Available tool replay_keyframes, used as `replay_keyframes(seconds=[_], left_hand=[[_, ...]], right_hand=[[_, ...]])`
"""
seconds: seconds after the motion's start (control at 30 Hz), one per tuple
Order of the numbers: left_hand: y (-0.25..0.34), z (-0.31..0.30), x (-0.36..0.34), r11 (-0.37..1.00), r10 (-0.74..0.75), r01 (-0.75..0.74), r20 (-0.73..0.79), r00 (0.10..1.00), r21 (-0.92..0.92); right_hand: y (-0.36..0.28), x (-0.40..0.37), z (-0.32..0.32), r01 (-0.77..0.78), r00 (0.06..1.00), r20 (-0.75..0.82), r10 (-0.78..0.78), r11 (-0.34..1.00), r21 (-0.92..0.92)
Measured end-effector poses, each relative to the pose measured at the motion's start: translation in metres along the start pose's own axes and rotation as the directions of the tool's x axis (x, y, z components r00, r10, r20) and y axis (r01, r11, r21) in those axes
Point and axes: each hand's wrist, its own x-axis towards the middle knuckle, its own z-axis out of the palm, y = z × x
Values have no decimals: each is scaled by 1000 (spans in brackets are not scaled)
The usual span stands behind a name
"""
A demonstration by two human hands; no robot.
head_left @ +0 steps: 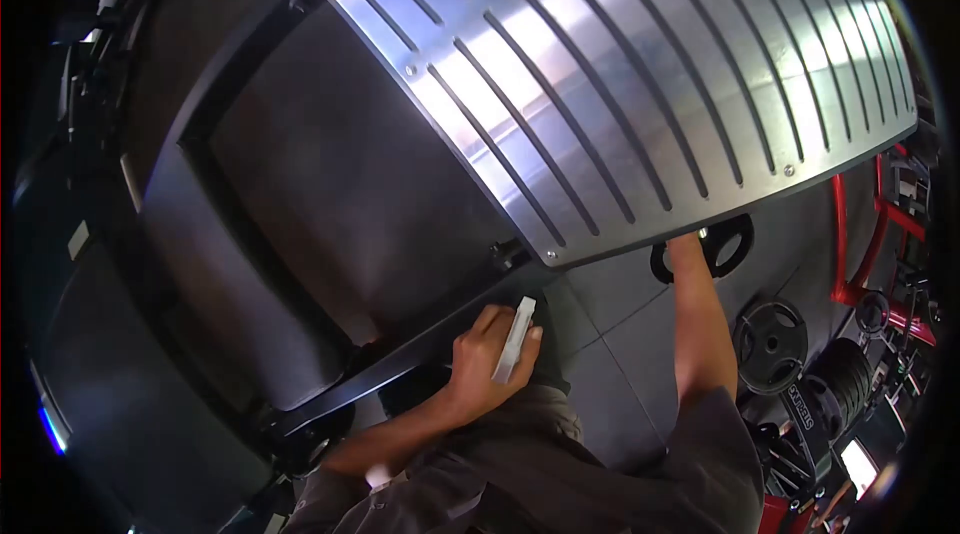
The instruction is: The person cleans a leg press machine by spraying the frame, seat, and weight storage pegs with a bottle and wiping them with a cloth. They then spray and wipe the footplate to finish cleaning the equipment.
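A small white flat object (514,339) is gripped in my left hand (485,359), its fingers wrapped round it beside a black frame bar (405,359). My right arm reaches forward to the lower edge of a large shiny metal plate (640,84) with long dark slots and screws. Only the back part of my right hand (684,243) shows at that edge; its fingers are hidden beneath the plate.
Left of the plate is a dark padded machine part (230,274). Round black weight plates (770,346) and a red metal frame (843,234) stand at the right. Grey floor tiles (610,374) lie below.
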Motion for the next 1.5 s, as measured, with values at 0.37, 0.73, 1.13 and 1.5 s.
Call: replay_keyframes(seconds=[0.37, 0.73, 1.13, 1.5], left_hand=[[-14, 35, -12, 975, 174, -146, -164, 971, 169], [-42, 120, -19, 890, 382, -280, -254, 889, 359], [-230, 116, -212, 958, 247, -95, -607, 755, 271], [-337, 148, -219, 978, 11, 160, -795, 607, 136]], right_hand=[[-12, 36, 11, 93, 945, -325, -32, 981, 173], [-55, 66, -15, 23, 920, -389, 51, 983, 183], [-212, -54, -9, 286, 911, -408, -64, 810, 511], [-247, -110, 51, 251, 953, -299, -47, 674, 695]])
